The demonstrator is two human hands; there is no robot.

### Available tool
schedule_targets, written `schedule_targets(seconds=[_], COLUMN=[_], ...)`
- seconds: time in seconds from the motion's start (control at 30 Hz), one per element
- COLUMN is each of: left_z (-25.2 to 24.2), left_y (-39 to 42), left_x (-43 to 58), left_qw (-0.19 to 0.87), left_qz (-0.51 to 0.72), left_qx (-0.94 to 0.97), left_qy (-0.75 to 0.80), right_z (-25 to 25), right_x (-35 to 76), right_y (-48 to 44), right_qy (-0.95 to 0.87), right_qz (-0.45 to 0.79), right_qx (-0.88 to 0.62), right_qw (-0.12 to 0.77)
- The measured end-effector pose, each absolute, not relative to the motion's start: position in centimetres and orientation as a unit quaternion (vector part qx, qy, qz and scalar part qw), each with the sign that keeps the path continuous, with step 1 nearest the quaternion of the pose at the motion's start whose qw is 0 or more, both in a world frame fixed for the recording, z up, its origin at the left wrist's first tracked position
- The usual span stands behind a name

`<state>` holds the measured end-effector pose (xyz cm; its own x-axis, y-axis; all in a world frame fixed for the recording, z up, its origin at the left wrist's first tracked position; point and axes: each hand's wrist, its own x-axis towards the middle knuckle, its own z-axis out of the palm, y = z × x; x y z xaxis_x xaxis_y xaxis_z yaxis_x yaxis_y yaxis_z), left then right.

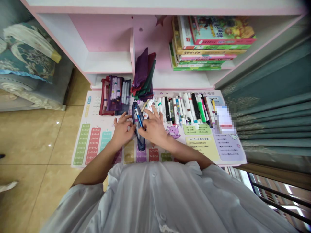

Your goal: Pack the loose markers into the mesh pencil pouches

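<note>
A dark blue mesh pencil pouch (138,127) lies lengthwise on the colourful desk mat (97,142), with a blue pen (138,118) sticking into its open top. My left hand (123,128) pinches the pouch's left edge. My right hand (153,127) holds its right edge near the pen, fingers partly spread over loose markers. A long row of loose markers and pens (187,108) lies to the right of my right hand.
Filled mesh pouches (115,94) lie at the mat's far left, and a stack of empty folded pouches (143,76) leans against the pink shelf divider (132,53). Books (209,42) are piled in the right shelf bay. A curtain (274,106) hangs right, a sofa (26,61) stands left.
</note>
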<state>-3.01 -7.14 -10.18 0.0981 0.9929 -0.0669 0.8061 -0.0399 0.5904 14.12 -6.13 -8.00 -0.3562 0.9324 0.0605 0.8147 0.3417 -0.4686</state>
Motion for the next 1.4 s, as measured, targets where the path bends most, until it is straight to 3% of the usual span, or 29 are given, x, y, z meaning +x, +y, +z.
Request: schedule_targets(seconds=[0.57, 0.77, 1.03, 1.4], left_z=[-10.0, -10.1, -10.0, -10.1], left_y=[-7.0, -7.1, -7.1, -7.1], left_x=[-3.0, -3.0, -3.2, -3.1], left_qw=[0.254, 0.259, 0.259, 0.259], left_qz=[0.181, 0.187, 0.182, 0.185], left_qx=[0.693, 0.688, 0.688, 0.684], left_qy=[0.65, 0.652, 0.653, 0.656], right_z=[-9.0, -9.3, -10.3, -12.6], right_x=[12.1, 12.3, 16.5, 19.9], right_y=[-4.7, -5.0, -3.0, -0.4], right_qy=[-0.806, -0.807, -0.717, -0.702], right_qz=[0.208, 0.209, 0.072, 0.019], right_qx=[-0.555, -0.55, -0.654, -0.703], right_qw=[0.012, 0.04, 0.23, 0.112])
